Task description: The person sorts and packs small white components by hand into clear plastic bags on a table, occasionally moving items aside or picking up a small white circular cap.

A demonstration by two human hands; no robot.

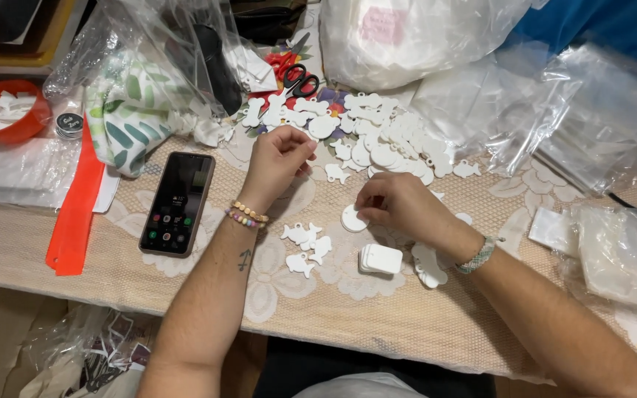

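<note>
A flat, round white blank (pixel 352 219) is pinched at its edge by the right hand (pixel 399 206) on the lace-covered table (pixel 407 324). The left hand (pixel 278 158) is curled closed, fingertips together; whether anything is gripped cannot be told.

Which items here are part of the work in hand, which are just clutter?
In hand:
- left hand, fingers pinched above the white blanks pile
- right hand on a round white blank
- fish-shaped blanks
- stack of rectangular blanks

Lying about:
- phone
- scissors
- orange bowl
- orange strip
- plastic bags
</note>
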